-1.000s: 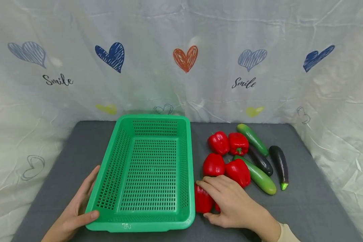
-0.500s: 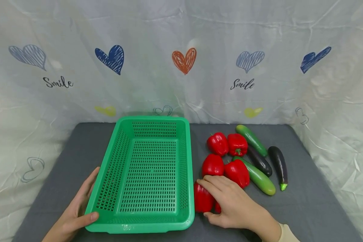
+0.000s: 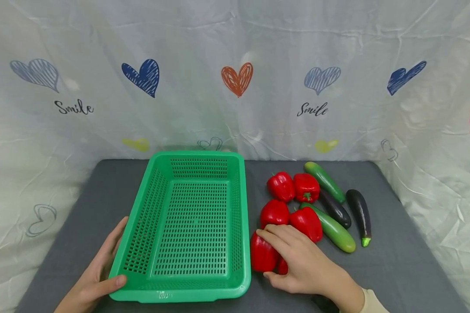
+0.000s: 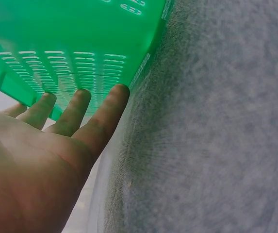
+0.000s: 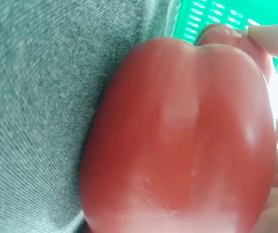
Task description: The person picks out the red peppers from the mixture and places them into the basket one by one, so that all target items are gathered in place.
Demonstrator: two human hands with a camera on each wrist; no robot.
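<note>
A green plastic basket point(image 3: 117, 274) with perforated walls stands on the dark grey cloth, nothing inside it. At its near left corner my left hand point(image 3: 95, 271) lays the thumb on the rim. In the left wrist view, the straight fingers point(image 4: 102, 116) touch the basket's outer wall. Beside the basket's right wall, my right hand point(image 3: 297, 261) grips a red bell pepper point(image 3: 261, 256), fingertips over its top and thumb low on the near side. Another red bell pepper point(image 3: 283, 266) is mostly hidden under that hand; a bell pepper point(image 5: 182, 141) fills the right wrist view.
Several more red bell peppers point(image 3: 274, 213) lie beyond the right hand. Two green cucumber-like vegetables point(image 3: 337, 232) and two eggplants point(image 3: 359, 213) lie farther right. A dark object point(image 3: 324, 303) shows beneath the right forearm. A white printed curtain point(image 3: 188, 104) hangs behind the table.
The gripped bell pepper and the right hand have risen slightly. The left hand keeps its place on the basket. The whole head view has shifted a little.
</note>
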